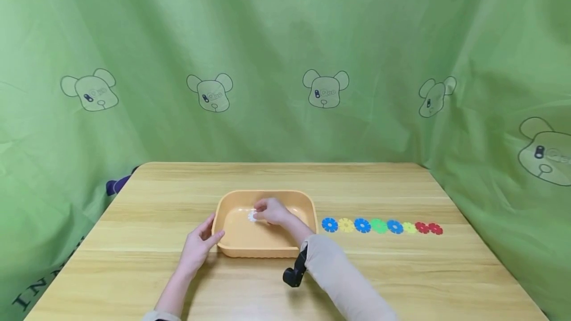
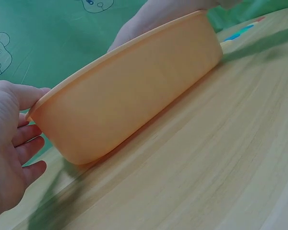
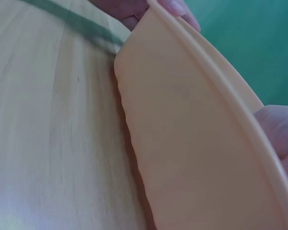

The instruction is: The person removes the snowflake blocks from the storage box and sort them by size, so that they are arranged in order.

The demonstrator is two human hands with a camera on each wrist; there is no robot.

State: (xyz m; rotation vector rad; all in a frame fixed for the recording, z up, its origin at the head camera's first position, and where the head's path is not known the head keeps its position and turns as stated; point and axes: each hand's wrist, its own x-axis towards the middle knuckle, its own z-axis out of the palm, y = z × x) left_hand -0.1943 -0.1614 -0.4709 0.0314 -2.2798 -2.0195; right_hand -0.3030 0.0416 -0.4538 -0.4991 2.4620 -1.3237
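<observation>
An orange plastic basin (image 1: 263,251) stands on the wooden table. My left hand (image 1: 196,246) holds its left end, thumb over the rim and the other fingers along the outer wall, as the left wrist view also shows. Inside the basin, my right hand (image 1: 273,212) pinches a white notched disc (image 1: 252,216), a flower-shaped building piece, between thumb and fingers. In the right wrist view the basin wall (image 3: 182,124) hides most of that hand, and the disc does not show there.
Right of the basin, several notched discs lie in a row: blue (image 1: 329,225), yellow (image 1: 346,225), green (image 1: 378,226) and red (image 1: 435,229) among them. A green curtain (image 1: 267,24) with bear-head prints surrounds the table (image 1: 379,187). A black wrist camera (image 1: 293,276) hangs below the right sleeve.
</observation>
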